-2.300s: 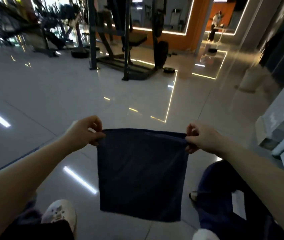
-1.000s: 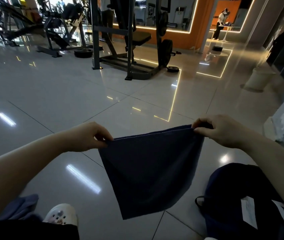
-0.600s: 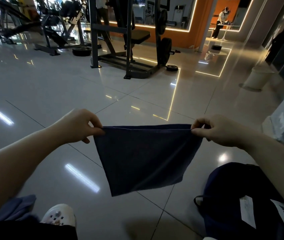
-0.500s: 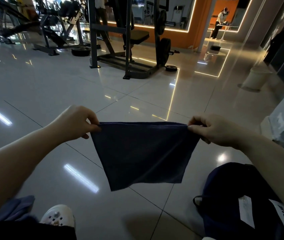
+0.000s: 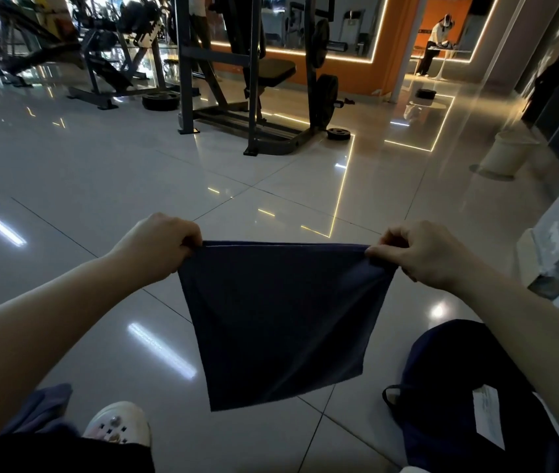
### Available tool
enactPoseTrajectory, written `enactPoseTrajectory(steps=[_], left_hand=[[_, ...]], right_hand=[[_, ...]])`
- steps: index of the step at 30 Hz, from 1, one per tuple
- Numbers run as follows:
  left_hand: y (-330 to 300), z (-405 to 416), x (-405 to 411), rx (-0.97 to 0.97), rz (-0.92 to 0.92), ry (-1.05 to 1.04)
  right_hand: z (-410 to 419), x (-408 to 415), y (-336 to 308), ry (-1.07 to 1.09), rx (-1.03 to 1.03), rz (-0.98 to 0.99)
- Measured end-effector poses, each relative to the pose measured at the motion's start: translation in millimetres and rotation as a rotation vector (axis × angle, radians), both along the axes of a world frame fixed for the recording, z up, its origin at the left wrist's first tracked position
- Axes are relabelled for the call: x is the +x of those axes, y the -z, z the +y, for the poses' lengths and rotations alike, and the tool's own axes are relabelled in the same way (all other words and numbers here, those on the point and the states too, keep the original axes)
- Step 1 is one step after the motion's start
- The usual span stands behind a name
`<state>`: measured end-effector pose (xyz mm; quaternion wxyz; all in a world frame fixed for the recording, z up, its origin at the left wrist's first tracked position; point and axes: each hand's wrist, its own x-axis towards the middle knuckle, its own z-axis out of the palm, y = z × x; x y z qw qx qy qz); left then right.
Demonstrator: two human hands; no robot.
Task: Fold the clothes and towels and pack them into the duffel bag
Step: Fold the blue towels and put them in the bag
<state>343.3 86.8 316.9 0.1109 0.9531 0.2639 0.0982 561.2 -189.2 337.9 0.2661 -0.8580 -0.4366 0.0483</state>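
Towel (image 5: 280, 319), dark navy, hangs in the air between my 2 hands, above the tiled floor (image 5: 100, 172). Head view only, 1 camera.

My left hand (image 5: 158, 244) pinches the top left corner, fingers curled over the hem. My right hand (image 5: 421, 254) pinches the top right corner the same way. Top edge taut and near level; the cloth looks already doubled, lower edge slanting down to the left.

Duffel bag (image 5: 448, 387) sits on the floor low on my right, near the towel but apart from it. White clog (image 5: 121, 423) low left, with a bluish garment (image 5: 39, 407) beside it.

To do this step well, I judge: keep both pinches firm, hold the top edge level, bring the corners together so the hems match before lowering toward the bag.

Against 0.5 s ago: the towel hangs longer and flatter, its lower edge dropped; both hands hold much the same places.
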Motion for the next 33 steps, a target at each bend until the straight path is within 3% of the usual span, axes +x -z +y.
enactPoseTrajectory(steps=[4,10,16,21,26,33], left_hand=[[0.8,4.1,2.9,0.082,-0.032,0.043],[-0.7,4.0,3.8,0.175,-0.041,-0.064],[-5.2,3.8,3.4,0.115,-0.252,-0.140],[-12.1,-3.4,0.9,-0.122,-0.306,-0.113],[-15.8,-7.1,-0.5,-0.386,-0.360,-0.075],[-18.3,-3.2,-5.2,-0.539,-0.474,-0.056]], right_hand=[[-1.9,-0.1,-1.2,-0.005,0.038,0.014],[-5.0,-3.1,-2.1,-0.072,-0.048,0.021],[-4.6,-5.5,-3.6,-0.021,0.004,-0.077],[-9.4,-4.6,-6.2,0.050,0.052,-0.206],[-10.4,-1.3,-9.0,0.118,0.100,-0.189],[-10.6,1.5,-8.7,0.148,0.096,-0.196]])
